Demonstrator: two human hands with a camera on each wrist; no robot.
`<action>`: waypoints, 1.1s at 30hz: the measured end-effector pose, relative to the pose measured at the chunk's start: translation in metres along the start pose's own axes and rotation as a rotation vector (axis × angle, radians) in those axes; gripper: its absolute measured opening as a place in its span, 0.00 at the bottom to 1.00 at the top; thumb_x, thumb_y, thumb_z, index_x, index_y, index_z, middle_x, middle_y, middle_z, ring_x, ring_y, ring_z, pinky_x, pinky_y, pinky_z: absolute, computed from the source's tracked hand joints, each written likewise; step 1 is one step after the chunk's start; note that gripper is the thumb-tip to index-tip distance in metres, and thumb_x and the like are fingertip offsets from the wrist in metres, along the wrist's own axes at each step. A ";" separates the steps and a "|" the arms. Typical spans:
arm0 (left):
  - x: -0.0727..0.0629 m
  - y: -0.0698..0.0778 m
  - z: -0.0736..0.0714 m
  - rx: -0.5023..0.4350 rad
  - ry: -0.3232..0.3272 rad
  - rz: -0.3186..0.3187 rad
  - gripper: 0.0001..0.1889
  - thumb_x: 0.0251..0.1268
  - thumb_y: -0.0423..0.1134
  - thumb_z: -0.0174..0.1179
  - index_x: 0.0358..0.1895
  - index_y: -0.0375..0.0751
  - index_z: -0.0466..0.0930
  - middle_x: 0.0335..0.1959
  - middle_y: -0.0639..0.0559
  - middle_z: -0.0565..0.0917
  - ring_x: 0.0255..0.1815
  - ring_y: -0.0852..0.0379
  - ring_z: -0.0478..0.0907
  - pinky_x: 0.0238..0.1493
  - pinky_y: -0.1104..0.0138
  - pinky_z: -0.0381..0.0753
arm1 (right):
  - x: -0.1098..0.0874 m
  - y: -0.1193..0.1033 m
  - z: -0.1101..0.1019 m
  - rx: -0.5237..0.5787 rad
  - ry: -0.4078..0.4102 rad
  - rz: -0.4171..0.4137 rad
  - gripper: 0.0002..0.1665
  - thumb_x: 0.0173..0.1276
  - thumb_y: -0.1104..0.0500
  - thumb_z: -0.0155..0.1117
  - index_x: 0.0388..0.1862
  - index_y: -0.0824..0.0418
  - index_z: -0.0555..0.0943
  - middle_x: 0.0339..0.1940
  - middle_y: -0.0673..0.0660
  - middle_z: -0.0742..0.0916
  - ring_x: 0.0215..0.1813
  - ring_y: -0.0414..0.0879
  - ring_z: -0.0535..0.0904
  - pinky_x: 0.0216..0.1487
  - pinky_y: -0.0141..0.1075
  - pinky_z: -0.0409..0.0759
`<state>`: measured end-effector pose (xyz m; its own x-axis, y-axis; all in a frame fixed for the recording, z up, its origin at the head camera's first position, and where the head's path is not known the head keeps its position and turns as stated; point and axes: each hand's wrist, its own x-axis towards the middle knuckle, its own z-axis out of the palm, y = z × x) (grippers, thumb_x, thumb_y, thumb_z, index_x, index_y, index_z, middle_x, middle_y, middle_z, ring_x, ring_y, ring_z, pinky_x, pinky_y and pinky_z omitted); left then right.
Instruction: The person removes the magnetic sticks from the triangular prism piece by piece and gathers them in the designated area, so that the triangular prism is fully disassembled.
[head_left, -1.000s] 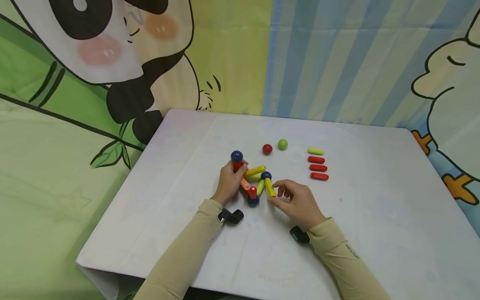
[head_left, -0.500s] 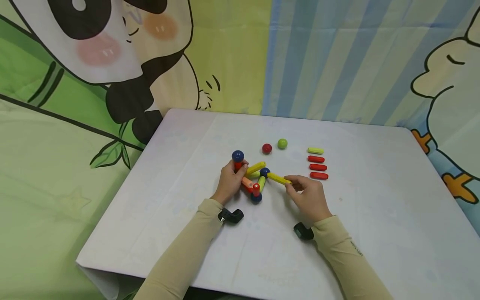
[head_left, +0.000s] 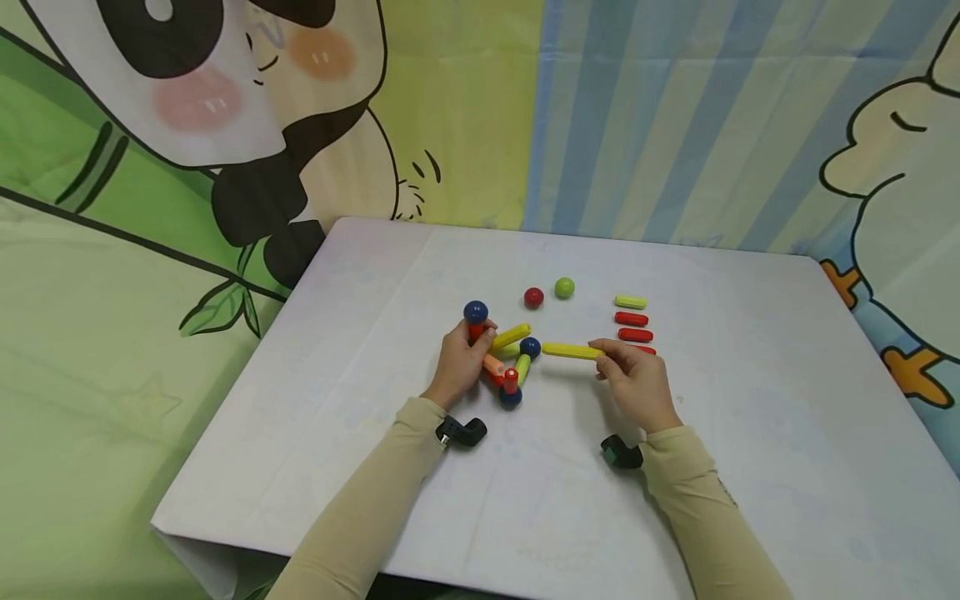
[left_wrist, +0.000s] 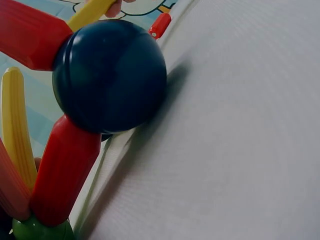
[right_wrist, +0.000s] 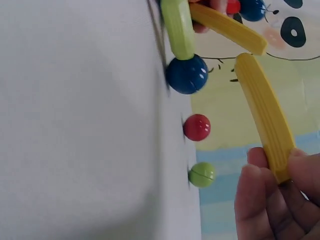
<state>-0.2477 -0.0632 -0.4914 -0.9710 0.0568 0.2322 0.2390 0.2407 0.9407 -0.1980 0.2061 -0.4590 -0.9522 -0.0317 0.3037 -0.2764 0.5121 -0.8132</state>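
My left hand [head_left: 459,360] holds a ball-and-stick construction on the table. It includes blue balls [head_left: 476,312], red sticks, lime sticks [head_left: 523,368] and a raised yellow stick [head_left: 513,336]. In the left wrist view, two red sticks [left_wrist: 67,170] meet a large blue ball [left_wrist: 110,75], and a green ball [left_wrist: 42,230] joins the lower one. My right hand [head_left: 637,385] pinches one end of another yellow stick [right_wrist: 265,117] between thumb and fingers. That stick is off the table, its far end apart from the construction's right-hand blue ball [right_wrist: 187,74].
A loose red ball [head_left: 534,297] and a loose green ball [head_left: 565,287] lie behind the construction. To the right, a lime stick [head_left: 631,302] and several red sticks [head_left: 632,318] form a column, the nearest partly covered by my right hand. A patterned curtain [head_left: 637,117] hangs behind the table.
My right hand has taken hold of the yellow stick, swung it outward and pulled it right, off the blue ball. My left hand stays in place; the construction has shifted only slightly.
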 end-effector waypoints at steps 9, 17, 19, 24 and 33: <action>0.001 -0.003 0.000 0.000 -0.005 -0.011 0.07 0.74 0.36 0.53 0.49 0.41 0.76 0.49 0.41 0.82 0.49 0.51 0.77 0.60 0.56 0.74 | 0.011 0.017 -0.028 -0.098 0.112 0.008 0.14 0.69 0.69 0.60 0.53 0.65 0.82 0.41 0.63 0.87 0.36 0.43 0.78 0.34 0.19 0.74; 0.000 -0.003 0.000 0.017 -0.011 -0.036 0.07 0.74 0.38 0.53 0.49 0.43 0.76 0.49 0.46 0.82 0.49 0.51 0.77 0.60 0.57 0.74 | 0.021 0.035 -0.056 -0.188 0.140 0.259 0.18 0.77 0.58 0.51 0.61 0.60 0.78 0.52 0.61 0.82 0.44 0.47 0.73 0.37 0.26 0.72; 0.000 -0.002 0.000 0.021 -0.009 -0.038 0.07 0.74 0.38 0.53 0.49 0.43 0.76 0.49 0.47 0.82 0.49 0.51 0.77 0.60 0.57 0.74 | 0.023 0.042 -0.063 -0.205 0.149 0.270 0.19 0.78 0.57 0.50 0.62 0.59 0.78 0.54 0.61 0.81 0.47 0.49 0.73 0.40 0.30 0.72; 0.000 0.000 0.001 0.024 -0.006 -0.047 0.07 0.74 0.37 0.52 0.49 0.43 0.76 0.49 0.46 0.82 0.50 0.52 0.77 0.60 0.58 0.74 | 0.029 0.064 -0.077 -0.237 0.143 0.269 0.19 0.78 0.57 0.49 0.62 0.60 0.77 0.59 0.63 0.80 0.52 0.53 0.72 0.41 0.32 0.69; -0.001 -0.002 0.001 -0.009 -0.012 -0.047 0.07 0.74 0.37 0.53 0.49 0.44 0.76 0.50 0.45 0.81 0.50 0.52 0.77 0.61 0.59 0.74 | 0.050 0.090 -0.101 -0.237 0.136 0.415 0.21 0.78 0.56 0.48 0.66 0.56 0.76 0.65 0.62 0.77 0.51 0.50 0.72 0.38 0.29 0.69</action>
<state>-0.2472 -0.0623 -0.4934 -0.9812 0.0574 0.1843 0.1927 0.2345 0.9528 -0.2576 0.3377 -0.4671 -0.9459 0.3200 0.0531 0.1743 0.6396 -0.7487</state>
